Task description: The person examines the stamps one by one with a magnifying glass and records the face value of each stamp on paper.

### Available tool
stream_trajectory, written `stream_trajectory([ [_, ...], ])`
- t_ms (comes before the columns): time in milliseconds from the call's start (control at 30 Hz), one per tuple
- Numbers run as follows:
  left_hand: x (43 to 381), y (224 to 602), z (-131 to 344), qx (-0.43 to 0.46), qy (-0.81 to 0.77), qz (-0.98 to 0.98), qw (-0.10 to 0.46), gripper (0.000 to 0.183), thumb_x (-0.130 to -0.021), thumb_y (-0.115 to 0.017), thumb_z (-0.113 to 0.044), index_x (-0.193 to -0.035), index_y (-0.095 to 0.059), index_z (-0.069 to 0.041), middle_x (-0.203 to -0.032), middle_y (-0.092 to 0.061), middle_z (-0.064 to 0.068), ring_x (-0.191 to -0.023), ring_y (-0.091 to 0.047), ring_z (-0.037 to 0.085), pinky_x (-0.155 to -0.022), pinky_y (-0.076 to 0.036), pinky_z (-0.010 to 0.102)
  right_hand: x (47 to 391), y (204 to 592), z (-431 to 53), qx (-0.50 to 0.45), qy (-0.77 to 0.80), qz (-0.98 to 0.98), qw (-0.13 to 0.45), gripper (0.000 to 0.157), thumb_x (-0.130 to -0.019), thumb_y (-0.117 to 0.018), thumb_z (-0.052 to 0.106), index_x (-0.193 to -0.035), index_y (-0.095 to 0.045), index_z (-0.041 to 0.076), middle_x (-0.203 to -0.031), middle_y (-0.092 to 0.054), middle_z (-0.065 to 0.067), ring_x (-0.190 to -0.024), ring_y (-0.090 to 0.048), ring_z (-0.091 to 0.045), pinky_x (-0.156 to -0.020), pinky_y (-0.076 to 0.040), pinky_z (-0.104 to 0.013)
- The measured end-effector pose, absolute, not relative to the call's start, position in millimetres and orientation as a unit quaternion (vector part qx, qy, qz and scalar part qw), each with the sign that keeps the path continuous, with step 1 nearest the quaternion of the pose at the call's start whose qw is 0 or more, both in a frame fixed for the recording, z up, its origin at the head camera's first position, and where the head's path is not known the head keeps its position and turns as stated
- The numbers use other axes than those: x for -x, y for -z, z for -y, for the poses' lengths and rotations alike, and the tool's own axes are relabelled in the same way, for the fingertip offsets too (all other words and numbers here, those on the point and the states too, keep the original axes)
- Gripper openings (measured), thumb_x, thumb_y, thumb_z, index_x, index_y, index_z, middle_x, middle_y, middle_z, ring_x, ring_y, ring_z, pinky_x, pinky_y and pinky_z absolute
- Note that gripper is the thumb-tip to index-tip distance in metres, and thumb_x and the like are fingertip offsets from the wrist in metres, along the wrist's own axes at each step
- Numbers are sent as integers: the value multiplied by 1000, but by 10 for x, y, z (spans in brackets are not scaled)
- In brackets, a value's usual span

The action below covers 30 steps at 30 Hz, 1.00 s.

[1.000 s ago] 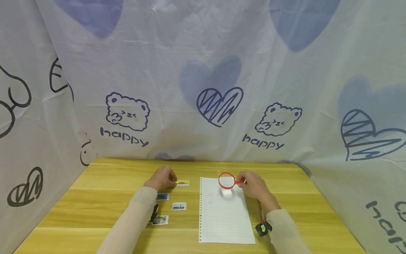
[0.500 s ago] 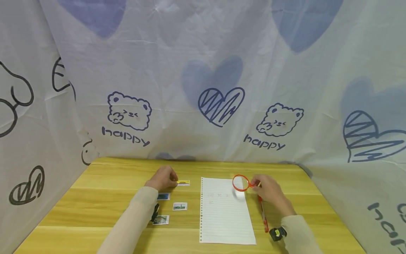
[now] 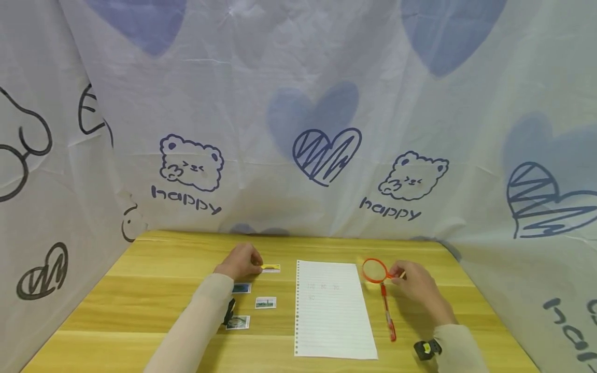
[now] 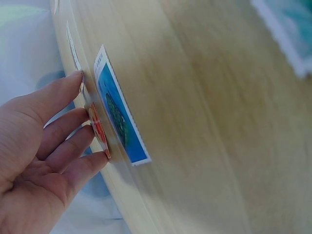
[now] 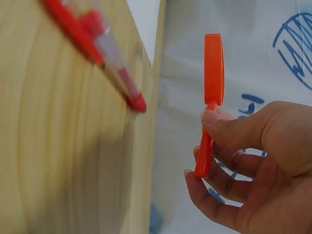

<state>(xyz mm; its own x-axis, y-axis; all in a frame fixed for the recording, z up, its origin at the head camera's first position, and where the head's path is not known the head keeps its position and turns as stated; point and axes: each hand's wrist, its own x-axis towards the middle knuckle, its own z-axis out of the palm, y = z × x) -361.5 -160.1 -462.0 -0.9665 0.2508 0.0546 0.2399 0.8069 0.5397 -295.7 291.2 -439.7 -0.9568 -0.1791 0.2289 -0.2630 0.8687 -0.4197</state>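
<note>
My right hand (image 3: 417, 285) pinches the handle of a red-rimmed magnifying glass (image 5: 213, 73) between thumb and fingers. In the head view the lens appears just above a red pen (image 3: 388, 313) lying on the table. At the back left, my left hand (image 3: 240, 260) rests with loosely bent fingers. Its thumb tip is at the end of a yellow stamp (image 3: 271, 268); its other fingertips touch a red stamp (image 4: 99, 129), which the hand hides from the head view. A blue stamp (image 4: 117, 109) lies close by. A lined sheet (image 3: 333, 321) with faint handwritten numbers lies between the hands.
Two more stamps lie nearer the front: a green landscape stamp (image 3: 266, 302) and a darker stamp (image 3: 238, 322) partly beside the left wrist strap. A printed cloth (image 3: 280, 207) hangs behind the wooden table (image 3: 116, 311) and along its sides.
My right hand has moved right with the magnifying glass, from over the sheet to beyond its right edge, uncovering the pen and more handwriting. The left hand has stayed at the stamps.
</note>
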Motion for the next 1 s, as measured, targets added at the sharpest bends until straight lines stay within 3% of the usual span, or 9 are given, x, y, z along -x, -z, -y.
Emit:
stream_trajectory([
  [433,3632,4645,1612,-127,-282,-951,14,15,-86,-82,-7,-101,-81,-6,-103,-78,8,-92,-70,20,-91,-61,43,2922,4430,-3259,-96,-222,965,101,8,-88,-74,0,-94,-71,3,-89,-73,-10,-79,-66,-22,-70,-55,-41],
  [1000,3597,4631,1610,-130,-293,-947,13,15,-87,-81,-6,-102,-81,-4,-104,-79,11,-95,-72,24,-91,-61,45,2885,4519,-3597,-71,-222,970,69,5,-85,-74,2,-87,-71,6,-85,-71,-7,-78,-63,-17,-68,-51,-34],
])
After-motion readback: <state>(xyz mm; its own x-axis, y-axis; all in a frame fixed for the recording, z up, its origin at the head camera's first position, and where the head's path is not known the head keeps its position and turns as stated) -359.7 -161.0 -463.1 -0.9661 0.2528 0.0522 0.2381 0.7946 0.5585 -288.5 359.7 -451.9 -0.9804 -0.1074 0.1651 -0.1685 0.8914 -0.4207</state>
